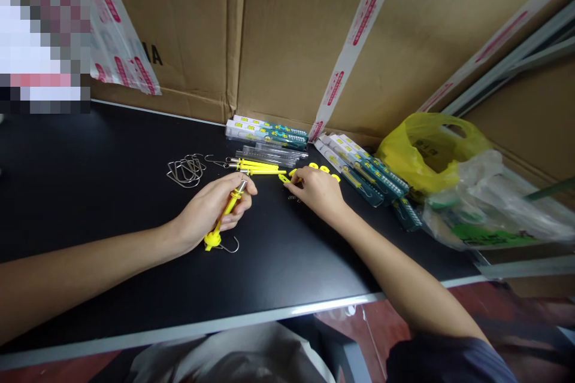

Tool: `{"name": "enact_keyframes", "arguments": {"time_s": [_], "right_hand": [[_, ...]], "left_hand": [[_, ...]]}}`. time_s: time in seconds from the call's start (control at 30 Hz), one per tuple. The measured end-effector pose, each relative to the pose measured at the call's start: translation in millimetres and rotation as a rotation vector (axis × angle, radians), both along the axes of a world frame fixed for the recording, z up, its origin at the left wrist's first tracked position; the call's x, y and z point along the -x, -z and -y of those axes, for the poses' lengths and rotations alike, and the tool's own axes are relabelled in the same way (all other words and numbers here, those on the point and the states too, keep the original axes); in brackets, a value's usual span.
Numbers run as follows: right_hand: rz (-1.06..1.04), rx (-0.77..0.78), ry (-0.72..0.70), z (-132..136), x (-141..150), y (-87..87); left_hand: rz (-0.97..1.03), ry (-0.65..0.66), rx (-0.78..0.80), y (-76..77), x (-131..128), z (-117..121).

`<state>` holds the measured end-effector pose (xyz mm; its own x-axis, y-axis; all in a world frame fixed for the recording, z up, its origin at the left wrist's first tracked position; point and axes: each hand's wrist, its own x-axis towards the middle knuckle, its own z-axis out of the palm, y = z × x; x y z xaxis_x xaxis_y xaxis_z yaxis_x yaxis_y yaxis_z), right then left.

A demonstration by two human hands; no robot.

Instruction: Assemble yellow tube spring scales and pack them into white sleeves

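My left hand is wrapped round a yellow spring-scale rod with a metal collar at its top. The rod tilts, its yellow cap and a wire hook hanging at the lower end. To the right, my right hand reaches down to the tabletop, thumb and fingers pinched on a small yellow plastic cap. Several more yellow caps lie just behind its knuckles. Small springs rest below its fingertips. Between the hands lie other yellow rods with metal ends.
A heap of wire hooks lies left of the rods. Clear tubes and printed boxes sit behind; more boxes lie at right, beside a yellow plastic bag and a clear bag. Large cartons wall the black table's back.
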<state>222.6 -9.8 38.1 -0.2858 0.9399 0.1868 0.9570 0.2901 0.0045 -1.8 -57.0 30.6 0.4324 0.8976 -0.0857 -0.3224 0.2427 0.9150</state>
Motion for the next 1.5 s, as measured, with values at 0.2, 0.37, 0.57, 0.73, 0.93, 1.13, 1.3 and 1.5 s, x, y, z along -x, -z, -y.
{"name": "enact_keyframes", "arguments": {"time_s": [0.2,0.37,0.57,0.73,0.93,1.13,1.3,1.5], "right_hand": [[-0.069,-0.007,-0.001,-2.2,-1.3,-0.9],[-0.404,0.053,-0.092,3.5,-2.8,-7.3],[-1.052,0.436,-0.262,20.4,7.3,-7.4],[-1.257,0.631,-0.315,31.6,18.1,-6.7],[-1.344,0.729,-0.35,31.9,18.4,-3.6],[-1.281,0.822,-0.403,34.7,17.0,-8.3],[-1.229,0.792,-0.431,34.5,16.0,-7.1],[-1.221,0.762,-0.46,32.0,14.3,-3.0]], "left_hand": [[-0.056,-0.004,-0.107,0.5,-0.8,2.0],[-0.152,0.001,-0.143,5.4,0.8,-1.8],[-0.21,-0.02,-0.181,10.2,0.6,-5.8],[-0.25,-0.015,-0.211,13.4,0.8,-5.6],[-0.267,0.032,-0.241,13.8,1.4,-3.0],[-0.281,0.065,-0.245,14.8,0.6,-0.9],[-0.256,0.089,-0.242,16.8,0.4,-2.7],[-0.268,0.079,-0.236,19.1,1.2,-2.7]]}}
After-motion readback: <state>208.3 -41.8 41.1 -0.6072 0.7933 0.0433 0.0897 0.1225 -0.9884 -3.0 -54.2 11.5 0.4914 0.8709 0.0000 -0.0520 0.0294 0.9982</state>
